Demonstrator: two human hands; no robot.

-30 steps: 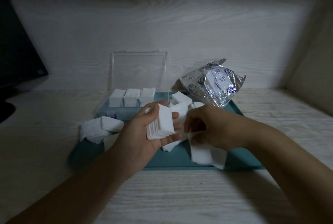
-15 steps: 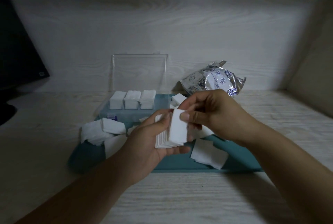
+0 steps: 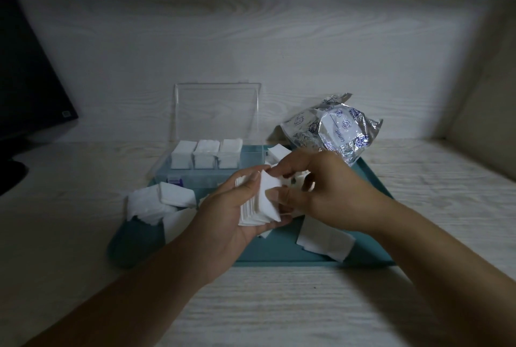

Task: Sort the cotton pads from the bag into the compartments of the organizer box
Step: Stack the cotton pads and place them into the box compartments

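So the stack of square white cotton pads (image 3: 258, 201) sits upright in the left hand (image 3: 231, 215), fingers curled round it, probably to keep the edges lined up. The right hand (image 3: 315, 187) pinches the front pad, squaring it on, I'd guess. Behind them, the clear plastic organizer box (image 3: 195, 176) has three full compartments, lid up. Loose pads (image 3: 156, 204) litter the teal tray (image 3: 282, 251); the crinkly silver bag (image 3: 335, 129) sits at the back right.

organizer box (image 3: 207, 171): far-left part of the tray (image 3: 307, 258), lid upright behind
cotton pads (image 3: 206, 152): three stacks in its back compartments
bag (image 3: 333, 130): tray's far-right corner
loose pads (image 3: 156, 204): tray's left edge
tray: on the desk (image 3: 279, 307)
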